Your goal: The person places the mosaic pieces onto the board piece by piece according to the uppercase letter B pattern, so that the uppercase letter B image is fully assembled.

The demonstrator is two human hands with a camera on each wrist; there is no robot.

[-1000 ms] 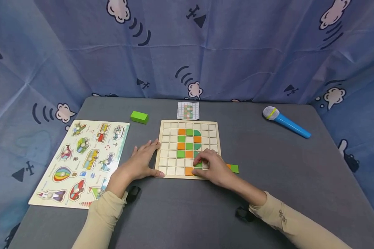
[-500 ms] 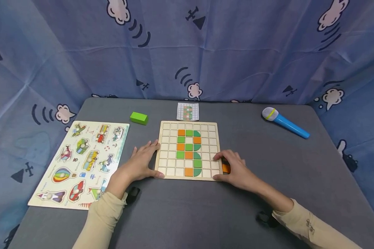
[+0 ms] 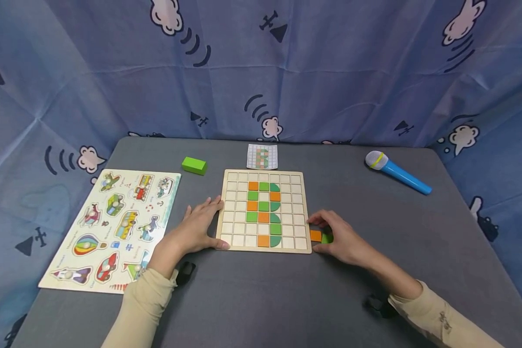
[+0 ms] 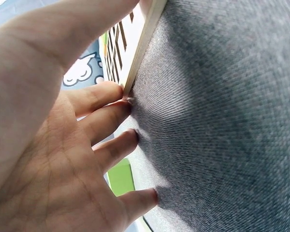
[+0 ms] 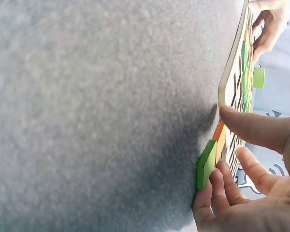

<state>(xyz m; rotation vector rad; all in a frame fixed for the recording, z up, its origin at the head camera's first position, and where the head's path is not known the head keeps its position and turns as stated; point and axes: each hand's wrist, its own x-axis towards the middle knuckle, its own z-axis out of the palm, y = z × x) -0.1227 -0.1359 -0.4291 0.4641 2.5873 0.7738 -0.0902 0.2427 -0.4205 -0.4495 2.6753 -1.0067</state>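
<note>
A wooden grid board (image 3: pixel 237 212) lies on the table with orange, green and teal round-edged tiles (image 3: pixel 264 205) in several of its squares. My left hand (image 3: pixel 195 227) rests against the board's left edge, thumb at the near corner and fingers extended. Just off the right edge sit an orange square tile (image 3: pixel 315 235) and a green square tile (image 3: pixel 327 238). Around these two my right hand (image 3: pixel 341 239) is spread, thumb by the board's near corner. In the right wrist view, the fingertips lie beside the green tile (image 5: pixel 207 164), partly hidden; the thumb is apart from it.
A small pattern card (image 3: pixel 262 156) lies behind the board, with a green block (image 3: pixel 194 165) to its left. A picture puzzle board (image 3: pixel 113 232) covers the left side, close to the left forearm. The blue toy microphone (image 3: pixel 399 173) lies at the far right.
My right hand has left the board's lower squares and moved right, to the two loose tiles. Its withdrawal shows a teal piece in the bottom row. The left hand stays put.
</note>
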